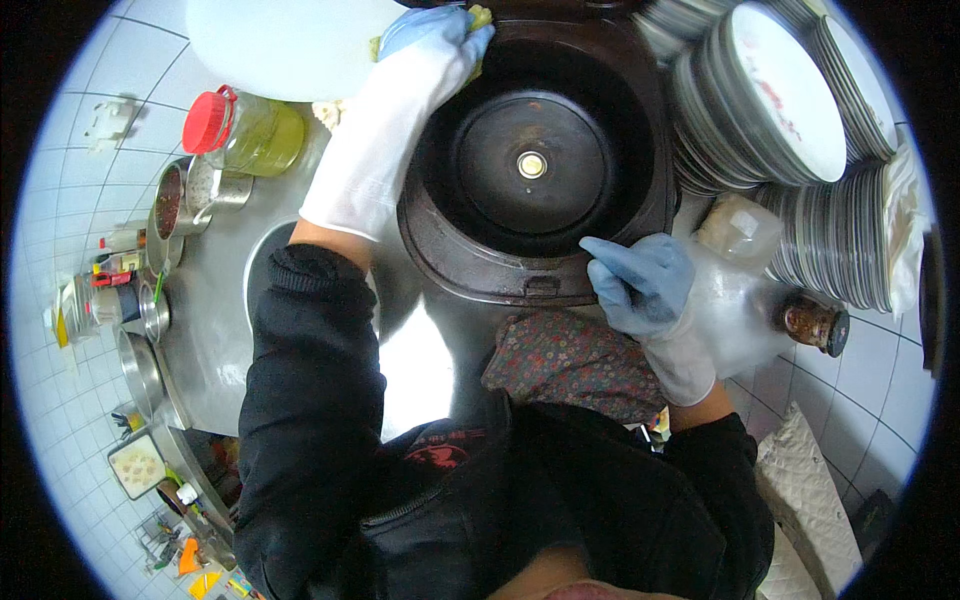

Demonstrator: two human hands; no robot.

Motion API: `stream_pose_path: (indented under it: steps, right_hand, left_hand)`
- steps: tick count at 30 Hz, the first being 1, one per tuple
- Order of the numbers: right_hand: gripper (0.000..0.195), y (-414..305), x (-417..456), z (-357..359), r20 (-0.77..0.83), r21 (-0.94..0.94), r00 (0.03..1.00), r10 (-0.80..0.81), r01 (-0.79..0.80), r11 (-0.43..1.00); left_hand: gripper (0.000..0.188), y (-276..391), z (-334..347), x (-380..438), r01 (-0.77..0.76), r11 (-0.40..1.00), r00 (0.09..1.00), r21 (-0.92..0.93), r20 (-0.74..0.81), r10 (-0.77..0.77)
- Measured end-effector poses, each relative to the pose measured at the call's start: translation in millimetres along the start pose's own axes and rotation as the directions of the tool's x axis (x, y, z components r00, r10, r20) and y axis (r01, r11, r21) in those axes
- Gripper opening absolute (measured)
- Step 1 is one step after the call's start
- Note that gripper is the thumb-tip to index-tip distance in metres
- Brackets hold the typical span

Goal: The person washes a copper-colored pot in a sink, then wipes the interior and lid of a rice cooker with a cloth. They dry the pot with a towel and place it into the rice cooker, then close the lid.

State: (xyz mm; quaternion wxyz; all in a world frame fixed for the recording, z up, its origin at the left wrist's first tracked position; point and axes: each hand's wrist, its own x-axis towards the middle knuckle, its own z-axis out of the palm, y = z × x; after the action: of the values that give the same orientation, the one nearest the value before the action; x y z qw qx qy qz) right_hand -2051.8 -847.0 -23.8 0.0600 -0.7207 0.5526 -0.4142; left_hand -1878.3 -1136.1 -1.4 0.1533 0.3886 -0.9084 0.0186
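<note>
A large, dark rice cooker body (529, 225) stands before me, its round well uncovered. A small round metal piece (532, 165) sits in the middle of the well's floor. My left hand (435, 41), in a blue and white rubber glove, grips a yellow-green scrubbing sponge (481, 16) at the cooker's far left rim. Parts of the sponge stick out on both sides of the fingers. My right hand (641, 285), gloved alike, is at the cooker's front right rim. Its index finger points toward the well, the other fingers are bent, and it holds nothing that I can see.
Stacked plates (787, 97) crowd the right side, near a lidded glass jar (816, 324). Left of the cooker are a red-lidded jar of green liquid (262, 139), a white rounded object (292, 45) and metal pots (217, 187). A floral cloth (574, 364) lies in front.
</note>
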Motion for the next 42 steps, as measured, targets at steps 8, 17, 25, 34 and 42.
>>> stream_pose_path:
  steps: [8,17,25,34,42]
  right_hand:
    - [0.026,-6,6,7,-0.069,-0.07,0.997,0.02,-0.025,0.997]
    - [0.033,-3,4,10,-0.052,-0.086,0.999,0.014,-0.019,0.996]
    - [0.039,-1,2,-2,0.093,0.041,0.995,-0.02,0.016,0.999]
    - [0.028,3,-7,13,-0.069,0.159,0.998,-0.013,0.024,0.987]
    - [0.031,9,-1,5,0.025,0.125,0.998,-0.065,0.062,0.99]
  left_hand:
    - [0.03,-14,-4,-11,-0.087,0.987,0.996,-0.137,-0.027,0.084]
    - [0.018,7,-27,-103,-0.149,0.987,0.974,-0.058,-0.183,0.136]
    - [0.017,68,-63,-170,-0.057,0.998,0.998,0.008,-0.04,0.057]
    - [0.023,94,-80,-201,0.148,0.986,0.968,-0.079,0.215,-0.128]
    - [0.016,105,-78,-198,-0.061,0.972,0.945,-0.228,0.301,0.13]
